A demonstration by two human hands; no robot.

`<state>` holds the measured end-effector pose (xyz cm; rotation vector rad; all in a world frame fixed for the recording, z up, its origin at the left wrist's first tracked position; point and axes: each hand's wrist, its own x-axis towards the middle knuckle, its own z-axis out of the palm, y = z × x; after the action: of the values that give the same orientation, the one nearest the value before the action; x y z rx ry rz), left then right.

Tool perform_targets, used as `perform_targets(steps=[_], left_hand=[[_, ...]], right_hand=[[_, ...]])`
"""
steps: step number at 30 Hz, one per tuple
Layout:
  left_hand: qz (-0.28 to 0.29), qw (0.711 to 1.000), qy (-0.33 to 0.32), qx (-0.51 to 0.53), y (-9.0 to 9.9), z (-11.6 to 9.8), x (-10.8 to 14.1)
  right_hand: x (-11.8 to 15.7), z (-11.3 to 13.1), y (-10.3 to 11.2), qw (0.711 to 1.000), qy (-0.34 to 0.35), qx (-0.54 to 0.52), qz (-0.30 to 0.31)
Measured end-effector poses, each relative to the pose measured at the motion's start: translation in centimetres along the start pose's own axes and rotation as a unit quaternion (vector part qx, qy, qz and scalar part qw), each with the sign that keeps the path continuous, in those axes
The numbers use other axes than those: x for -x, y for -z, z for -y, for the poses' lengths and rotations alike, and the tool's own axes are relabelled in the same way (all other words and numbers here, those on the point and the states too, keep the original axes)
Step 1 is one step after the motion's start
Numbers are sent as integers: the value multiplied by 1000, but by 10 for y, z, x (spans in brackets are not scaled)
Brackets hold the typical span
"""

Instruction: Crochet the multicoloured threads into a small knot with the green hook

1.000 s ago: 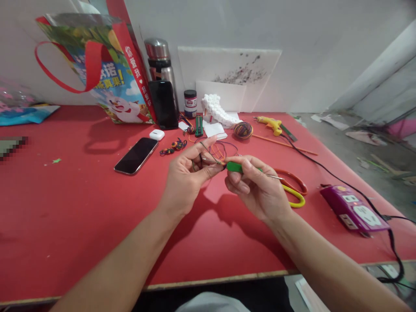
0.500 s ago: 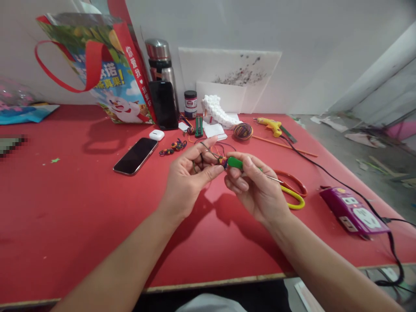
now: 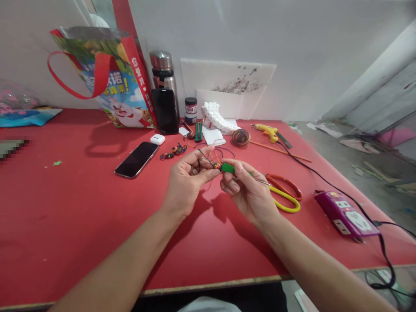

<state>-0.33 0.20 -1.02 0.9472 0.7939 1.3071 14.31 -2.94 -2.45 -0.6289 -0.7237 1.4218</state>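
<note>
My left hand pinches a small multicoloured crochet piece between thumb and fingers, with dark yarn looped over the fingers. Against that piece, my right hand grips a crochet hook with a green handle; its thin metal end sticks out to the right. The hook's working tip is too small to make out at the stitches. Loose yarn runs behind the hands toward a multicoloured yarn ball. Scissors with red and yellow handles lie just right of my right hand.
On the red table lie a phone, a white earbud case, crocheted bits and a yellow glue gun. A purple power box with black cables sits at right. A bag and a flask stand behind.
The view has shifted slightly, so the scene sits a little lower. Both hands keep their grip on the crochet piece and hook, with hardly any movement against each other.
</note>
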Motion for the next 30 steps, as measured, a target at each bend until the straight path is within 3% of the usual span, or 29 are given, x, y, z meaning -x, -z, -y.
perform_targets(steps=[11,30], left_hand=[[4,1000,10,17,4,2,-3],[10,999,8,30,2,-1,-2]], right_hand=[[-2,1,4,997,16,66,21],[2,8,4,996,23,62,65]])
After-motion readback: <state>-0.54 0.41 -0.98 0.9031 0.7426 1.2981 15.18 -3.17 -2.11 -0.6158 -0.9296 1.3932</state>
